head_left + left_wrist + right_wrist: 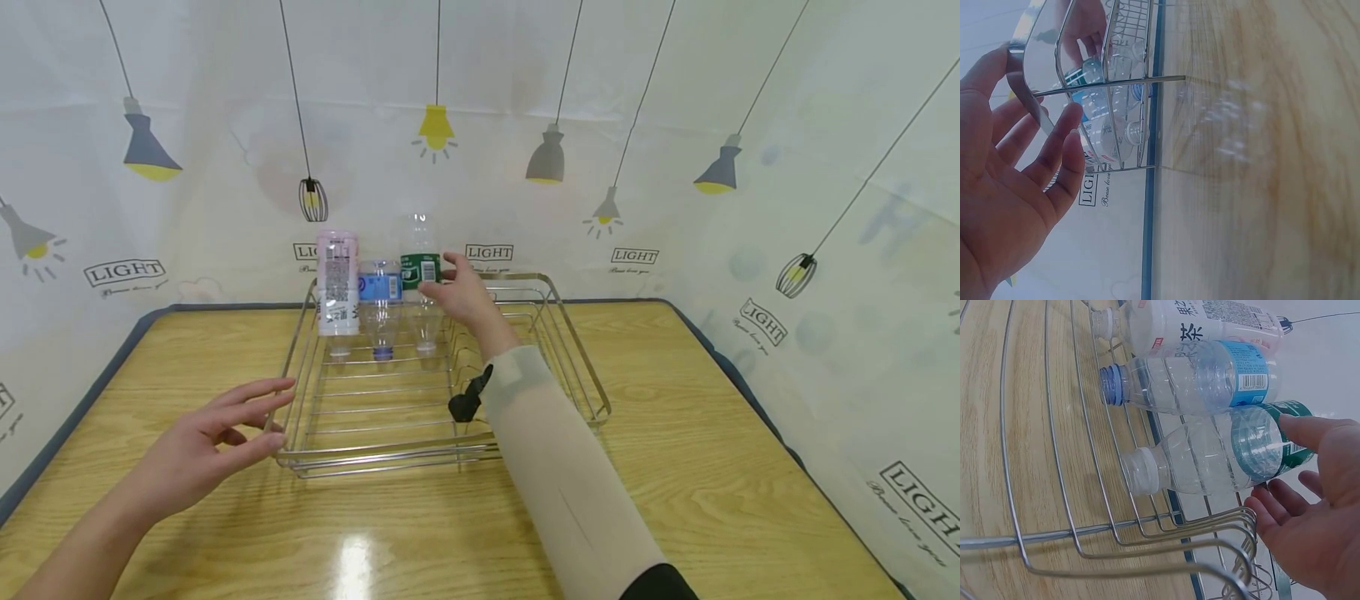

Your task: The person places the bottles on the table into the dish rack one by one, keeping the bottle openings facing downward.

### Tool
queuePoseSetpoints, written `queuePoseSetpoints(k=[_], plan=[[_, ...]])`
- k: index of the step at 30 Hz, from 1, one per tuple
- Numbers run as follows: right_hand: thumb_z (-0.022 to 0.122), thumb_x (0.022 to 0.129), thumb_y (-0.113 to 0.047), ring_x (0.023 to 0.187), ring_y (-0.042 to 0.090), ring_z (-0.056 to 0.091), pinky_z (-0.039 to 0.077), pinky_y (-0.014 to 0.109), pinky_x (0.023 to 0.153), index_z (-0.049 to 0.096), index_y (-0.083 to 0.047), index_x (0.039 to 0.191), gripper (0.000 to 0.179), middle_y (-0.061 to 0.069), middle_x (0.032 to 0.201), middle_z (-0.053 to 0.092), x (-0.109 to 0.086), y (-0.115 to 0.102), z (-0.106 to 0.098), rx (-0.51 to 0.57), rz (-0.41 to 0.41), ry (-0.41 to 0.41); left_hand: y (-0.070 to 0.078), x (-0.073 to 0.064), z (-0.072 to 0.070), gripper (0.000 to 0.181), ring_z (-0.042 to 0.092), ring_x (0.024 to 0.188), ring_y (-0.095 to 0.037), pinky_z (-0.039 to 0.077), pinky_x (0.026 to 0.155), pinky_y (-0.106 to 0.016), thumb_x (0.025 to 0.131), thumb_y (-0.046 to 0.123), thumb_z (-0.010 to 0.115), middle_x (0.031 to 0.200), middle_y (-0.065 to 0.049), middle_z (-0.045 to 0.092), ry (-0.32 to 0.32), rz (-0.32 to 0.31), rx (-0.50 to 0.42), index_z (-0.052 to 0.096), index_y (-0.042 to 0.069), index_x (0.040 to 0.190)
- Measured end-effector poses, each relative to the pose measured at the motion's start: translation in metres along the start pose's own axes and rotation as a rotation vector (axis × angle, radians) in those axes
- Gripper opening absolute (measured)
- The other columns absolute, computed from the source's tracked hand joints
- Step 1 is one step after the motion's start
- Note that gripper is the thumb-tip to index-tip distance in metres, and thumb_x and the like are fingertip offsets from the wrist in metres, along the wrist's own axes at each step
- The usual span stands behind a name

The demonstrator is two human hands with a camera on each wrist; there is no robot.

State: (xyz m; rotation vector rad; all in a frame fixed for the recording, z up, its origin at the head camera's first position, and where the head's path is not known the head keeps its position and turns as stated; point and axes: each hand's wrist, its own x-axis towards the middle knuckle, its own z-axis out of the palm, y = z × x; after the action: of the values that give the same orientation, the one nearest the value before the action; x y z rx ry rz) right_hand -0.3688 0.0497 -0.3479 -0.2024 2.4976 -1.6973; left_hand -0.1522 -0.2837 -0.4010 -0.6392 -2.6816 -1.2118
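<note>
Three clear plastic bottles stand upside down, necks lowest, in the back left of a metal wire dish rack [405, 454]. A bottle with a green label [1204, 456] is nearest my right hand [461, 292]. The right thumb overlaps its label, and the other fingers spread by its right side. Beside it are a blue-labelled bottle [381, 287] with a blue cap ring and a pink-and-white bottle [337, 283]. At the rack's front left corner, my left hand [198, 442] has its thumb and loosely spread fingertips at the metal rim [1016, 69].
The rack rests on a wood-grain table [712, 450]. A pale curtain [510, 50] printed with lamps and "LIGHT" borders the table at the back and sides. Wire dividers [465, 358] rise in the rack's middle, and a black strap [468, 404] hangs from the right wrist.
</note>
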Motion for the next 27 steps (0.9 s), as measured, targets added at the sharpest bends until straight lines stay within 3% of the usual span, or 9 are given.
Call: queuePoseSetpoints(k=[5,9,12,20,27], plan=[[0.073,0.107,-0.029,0.156,0.032,0.047,0.046,0.050,0.125,0.032,-0.020,0.172,0.078,0.013,0.172,0.043,0.001,-0.005,0.001,0.076,-0.016,0.082,0.000,-0.001,0.000,0.052,0.064,0.110,0.007,0.058,0.079,-0.022,0.105,0.011,0.075,0.160,0.036,0.047,0.006,0.005,0.000,0.065,0.021,0.155],[0.073,0.106,-0.028,0.151,0.028,0.051,0.048,0.047,0.122,0.039,-0.020,0.169,0.072,0.009,0.165,0.050,0.000,-0.016,0.003,0.155,-0.088,0.182,0.002,-0.002,-0.001,0.052,0.065,0.110,0.007,0.057,0.080,-0.021,0.105,0.012,0.075,0.160,0.034,0.047,0.006,0.008,-0.003,0.065,0.021,0.155],[0.074,0.105,-0.026,0.145,0.026,0.056,0.050,0.045,0.120,0.044,-0.020,0.166,0.068,0.009,0.160,0.055,-0.004,-0.029,0.004,0.199,-0.167,0.214,0.004,-0.002,-0.002,0.051,0.066,0.110,0.007,0.058,0.080,-0.021,0.106,0.013,0.075,0.160,0.034,0.048,0.006,0.005,-0.003,0.065,0.022,0.155],[0.075,0.105,-0.028,0.132,0.019,0.062,0.056,0.041,0.112,0.048,-0.023,0.162,0.064,0.004,0.152,0.061,-0.026,-0.063,-0.004,0.251,-0.317,0.139,0.007,-0.004,-0.001,0.050,0.069,0.109,0.004,0.058,0.081,-0.020,0.106,0.014,0.074,0.162,0.031,0.049,0.006,0.019,-0.006,0.065,0.022,0.155],[0.071,0.107,-0.026,0.130,0.020,0.062,0.055,0.038,0.112,0.044,-0.019,0.164,0.063,0.005,0.150,0.061,-0.058,-0.091,-0.029,0.220,-0.435,0.067,0.007,-0.003,-0.001,0.049,0.070,0.109,0.000,0.057,0.083,-0.018,0.106,0.014,0.075,0.162,0.027,0.051,0.017,0.046,-0.006,0.067,0.022,0.154]])
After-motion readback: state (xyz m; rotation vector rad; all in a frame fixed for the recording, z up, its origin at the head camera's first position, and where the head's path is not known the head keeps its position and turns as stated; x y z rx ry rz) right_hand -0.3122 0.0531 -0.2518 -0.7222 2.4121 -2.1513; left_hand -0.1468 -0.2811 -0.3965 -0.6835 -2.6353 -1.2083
